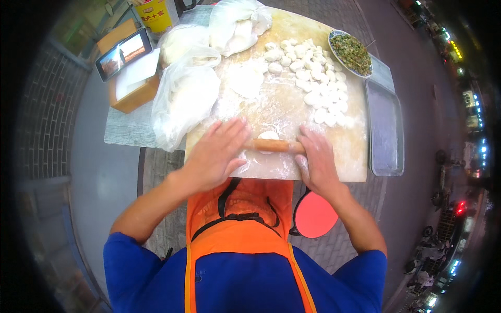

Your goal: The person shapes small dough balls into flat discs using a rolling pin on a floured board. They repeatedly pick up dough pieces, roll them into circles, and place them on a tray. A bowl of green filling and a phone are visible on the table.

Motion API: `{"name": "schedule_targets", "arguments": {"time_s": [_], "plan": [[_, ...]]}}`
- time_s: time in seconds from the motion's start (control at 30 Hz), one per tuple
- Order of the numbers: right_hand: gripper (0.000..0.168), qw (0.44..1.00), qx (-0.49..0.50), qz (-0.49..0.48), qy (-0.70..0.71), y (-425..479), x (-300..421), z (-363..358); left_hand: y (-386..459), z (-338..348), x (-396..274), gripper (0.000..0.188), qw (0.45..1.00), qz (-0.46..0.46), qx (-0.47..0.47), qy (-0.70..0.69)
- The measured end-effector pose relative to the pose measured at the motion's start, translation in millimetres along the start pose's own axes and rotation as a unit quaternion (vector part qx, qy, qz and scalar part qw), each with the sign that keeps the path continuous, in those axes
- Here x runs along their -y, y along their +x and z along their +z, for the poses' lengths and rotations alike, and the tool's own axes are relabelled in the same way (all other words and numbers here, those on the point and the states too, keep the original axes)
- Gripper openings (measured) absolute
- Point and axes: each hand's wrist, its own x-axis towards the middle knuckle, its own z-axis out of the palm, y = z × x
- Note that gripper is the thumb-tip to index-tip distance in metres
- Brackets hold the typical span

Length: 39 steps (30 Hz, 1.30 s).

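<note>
A wooden rolling pin (pixel 274 146) lies across a small round dough wrapper (pixel 268 135) near the front of a floured board (pixel 352 156). My left hand (pixel 219 150) lies palm down on the pin's left end, fingers extended and thumb apart. On the right end rests my right hand (pixel 318 156), also palm down with its fingers stretched forward. Both hands press on the pin rather than wrapping it. Many small floured dough pieces (pixel 313 78) are spread over the board's back right. A flat white mass of dough or flour (pixel 245 80) lies left of them.
Plastic bags with white contents (pixel 188 98) cover the board's left side. Beyond them, a phone (pixel 123 54) leans on a cardboard box (pixel 135 94) near a yellow can (pixel 156 17). A bowl of chopped filling (pixel 351 54) and a metal tray (pixel 385 129) border the right. A red round stool (pixel 316 214) stands below.
</note>
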Motion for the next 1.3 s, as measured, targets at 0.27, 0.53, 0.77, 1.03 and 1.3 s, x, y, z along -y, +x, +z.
{"name": "schedule_targets", "arguments": {"time_s": [0.27, 0.53, 0.77, 1.03, 1.3], "plan": [[0.052, 0.998, 0.017, -0.006, 0.057, 14.6, 13.4, -20.8, 28.4, -44.2, -23.4, 0.116, 0.992, -0.012, 0.121, -0.010], [0.052, 0.998, -0.023, -0.034, 0.053, 5.5, 2.7, -7.4, 21.9, -55.1, -45.6, 0.127, 0.987, 0.039, 0.148, -0.041], [0.052, 0.999, 0.021, 0.028, 0.013, -7.9, -5.3, 0.1, 31.5, -30.0, -15.6, 0.124, 0.997, 0.004, 0.040, 0.060], [0.049, 0.999, 0.011, 0.040, -0.025, 6.6, -7.4, 6.0, 56.3, -26.7, -3.6, 0.124, 0.992, -0.016, -0.019, 0.120], [0.049, 1.000, -0.014, 0.003, 0.014, -7.4, 10.1, -1.0, 26.5, -27.1, -15.5, 0.116, 0.995, 0.024, 0.048, 0.084]]}}
